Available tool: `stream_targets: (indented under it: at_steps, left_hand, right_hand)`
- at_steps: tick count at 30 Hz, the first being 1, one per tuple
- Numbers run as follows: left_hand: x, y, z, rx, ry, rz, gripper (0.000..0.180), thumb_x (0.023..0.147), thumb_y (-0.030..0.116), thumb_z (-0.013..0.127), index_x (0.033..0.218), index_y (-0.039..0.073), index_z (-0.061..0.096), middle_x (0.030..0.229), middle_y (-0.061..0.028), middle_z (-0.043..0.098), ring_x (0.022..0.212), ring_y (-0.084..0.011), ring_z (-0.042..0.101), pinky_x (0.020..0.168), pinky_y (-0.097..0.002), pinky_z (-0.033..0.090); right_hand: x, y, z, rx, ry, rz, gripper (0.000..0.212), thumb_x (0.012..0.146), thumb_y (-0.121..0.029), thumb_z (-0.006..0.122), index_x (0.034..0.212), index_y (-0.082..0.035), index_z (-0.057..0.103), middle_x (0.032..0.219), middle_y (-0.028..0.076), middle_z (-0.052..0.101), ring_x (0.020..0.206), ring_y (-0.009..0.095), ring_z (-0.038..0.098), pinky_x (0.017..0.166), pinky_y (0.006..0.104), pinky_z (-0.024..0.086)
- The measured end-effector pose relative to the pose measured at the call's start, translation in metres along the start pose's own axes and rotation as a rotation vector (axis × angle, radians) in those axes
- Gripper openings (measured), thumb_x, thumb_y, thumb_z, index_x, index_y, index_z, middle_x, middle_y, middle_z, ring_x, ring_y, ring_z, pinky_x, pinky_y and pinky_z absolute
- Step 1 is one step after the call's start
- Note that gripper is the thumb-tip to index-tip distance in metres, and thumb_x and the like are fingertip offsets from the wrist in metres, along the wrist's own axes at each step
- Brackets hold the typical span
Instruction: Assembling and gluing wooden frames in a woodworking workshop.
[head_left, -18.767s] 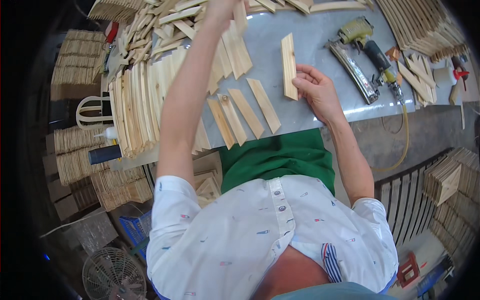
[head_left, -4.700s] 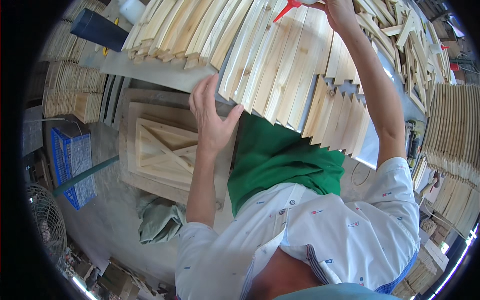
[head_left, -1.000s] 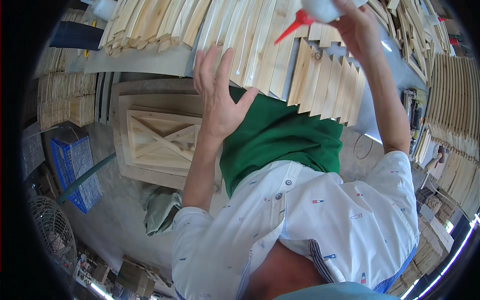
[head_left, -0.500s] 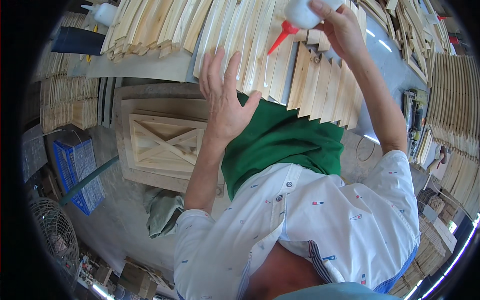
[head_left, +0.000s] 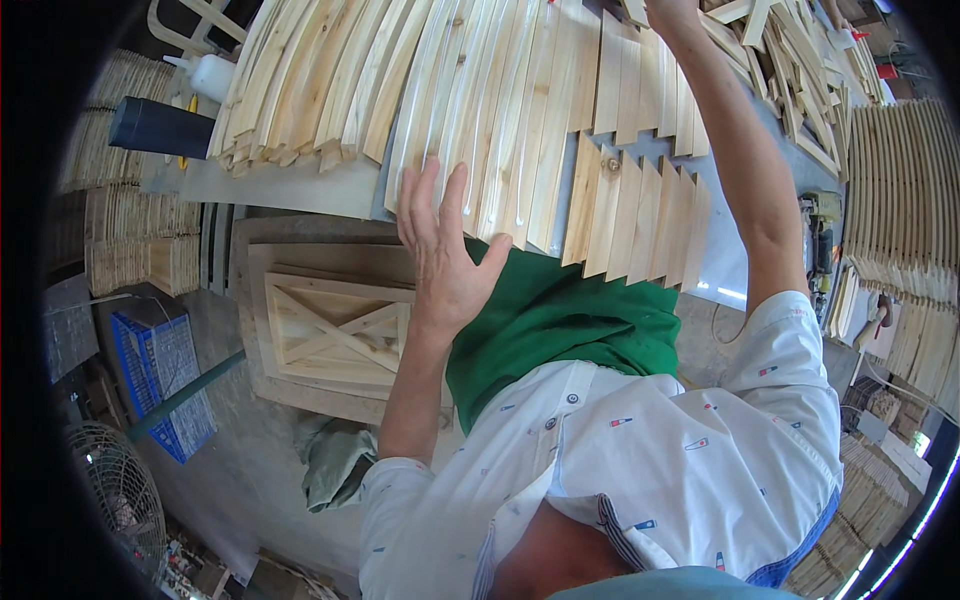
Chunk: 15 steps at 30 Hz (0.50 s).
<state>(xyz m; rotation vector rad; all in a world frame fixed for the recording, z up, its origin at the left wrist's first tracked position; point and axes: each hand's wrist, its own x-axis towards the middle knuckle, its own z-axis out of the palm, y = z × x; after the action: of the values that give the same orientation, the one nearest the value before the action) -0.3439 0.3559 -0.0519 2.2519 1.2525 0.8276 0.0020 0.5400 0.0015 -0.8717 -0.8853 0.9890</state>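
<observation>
My left hand (head_left: 446, 265) lies with its fingers spread on the near ends of a row of pale wooden slats (head_left: 540, 150), thumb at the slats' edge. White lines of glue (head_left: 470, 120) run lengthwise along several of these slats. My right hand (head_left: 672, 10) is stretched far forward and mostly cut off by the top edge. Only the red nozzle tip (head_left: 551, 2) of the glue bottle in it shows; the white body is out of sight. Short slats with angled ends (head_left: 630, 215) lie to the right of the glued row.
Stacked slats (head_left: 310, 80) stand left of the glued row, beside another white bottle (head_left: 212, 76) and a dark cylinder (head_left: 160, 127). Below sits a wooden frame with crossed bars (head_left: 335, 325). Loose wood pieces (head_left: 790, 80) pile up at the far right. A fan (head_left: 115, 495) is lower left.
My right hand has moved forward with the glue bottle, to the top edge. The whole view has shifted, so the bench sits lower; my left hand stays on the slat ends.
</observation>
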Motion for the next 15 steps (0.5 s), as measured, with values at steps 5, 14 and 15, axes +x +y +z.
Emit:
stream_targets:
  at_steps: [5, 14, 15]
  left_hand:
    - [-0.005, -0.002, 0.003, 0.032, 0.029, 0.023, 0.088, 0.067, 0.012, 0.079, 0.144, 0.009, 0.035, 0.149, -0.0163, 0.026, 0.141, -0.0393, 0.017, 0.114, -0.0522, 0.016]
    - [0.001, 0.009, 0.005, 0.013, 0.003, 0.083, 0.088, 0.066, 0.016, 0.081, 0.143, 0.011, 0.037, 0.147, -0.0162, 0.027, 0.141, -0.0397, 0.017, 0.112, -0.0520, 0.017]
    - [0.001, 0.008, 0.005, 0.024, -0.005, 0.076, 0.088, 0.066, 0.016, 0.081, 0.143, 0.011, 0.037, 0.147, -0.0161, 0.027, 0.141, -0.0396, 0.017, 0.112, -0.0518, 0.017]
  right_hand:
    - [-0.023, 0.006, 0.008, -0.278, 0.267, -0.191, 0.042, 0.087, -0.017, 0.068, 0.122, -0.001, 0.053, 0.109, 0.011, 0.064, 0.092, 0.024, 0.067, 0.071, 0.0366, 0.059]
    - [-0.161, -0.037, 0.042, -0.127, 0.152, 0.230, 0.043, 0.088, -0.019, 0.066, 0.124, -0.001, 0.051, 0.110, 0.011, 0.062, 0.097, 0.025, 0.065, 0.073, 0.0394, 0.059]
    - [-0.173, -0.036, 0.050, -0.157, 0.143, 0.303, 0.042, 0.088, -0.019, 0.066, 0.124, -0.002, 0.051, 0.111, 0.011, 0.062, 0.096, 0.025, 0.065, 0.073, 0.0393, 0.059]
